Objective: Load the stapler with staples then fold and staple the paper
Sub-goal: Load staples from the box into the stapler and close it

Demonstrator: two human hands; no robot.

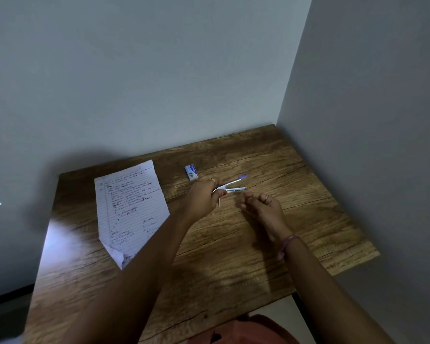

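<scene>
Head view: left hand [202,197] gripping the opened stapler [230,186] above the counter [233,256], purple-tipped top arm swung up to the far right. Right hand [262,207] just right of it, fingers loosely curled, holding nothing visible. Staple box [191,172] lying just beyond. Handwritten lined paper [132,209] flat at left, near corner folded.

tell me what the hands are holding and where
The left hand grips the opened stapler at its hinge end. The right hand holds nothing visible.
</scene>
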